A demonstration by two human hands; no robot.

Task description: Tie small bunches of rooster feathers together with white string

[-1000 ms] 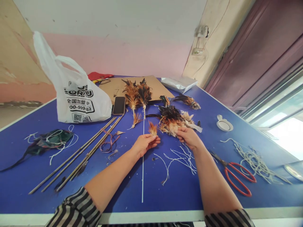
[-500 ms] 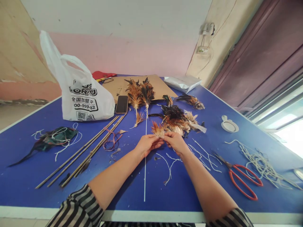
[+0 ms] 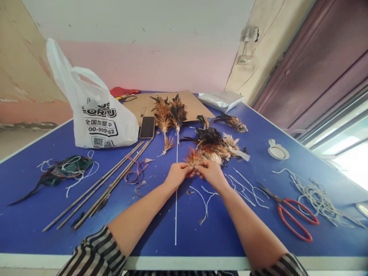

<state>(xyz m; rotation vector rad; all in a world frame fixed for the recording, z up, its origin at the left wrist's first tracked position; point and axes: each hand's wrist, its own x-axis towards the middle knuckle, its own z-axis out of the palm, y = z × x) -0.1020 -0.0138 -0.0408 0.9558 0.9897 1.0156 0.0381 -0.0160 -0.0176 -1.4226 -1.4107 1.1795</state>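
Note:
A small bunch of orange-brown feathers (image 3: 193,156) is pinched at its pale base between both hands, near the middle of the table. My left hand (image 3: 178,176) grips it from the left, fingers closed. From the right, my right hand (image 3: 211,173) holds the same base with thumb and fingertips. Just behind the right hand lies a loose pile of dark and brown feathers (image 3: 211,140). Cut pieces of white string (image 3: 206,203) lie in front of the hands. Two tied feather bundles (image 3: 163,117) rest on brown cardboard (image 3: 194,105) farther back.
Red-handled scissors (image 3: 297,216), tangled string (image 3: 319,203) and a white tape roll (image 3: 278,151) lie right. Thin sticks (image 3: 97,184), a phone (image 3: 147,127), a white plastic bag (image 3: 103,119) and dark green feathers (image 3: 67,168) are left. A silver packet (image 3: 221,100) lies at the back.
The feathers between my hands now stand more upright and look more fanned out. My fingers have shifted slightly around their base.

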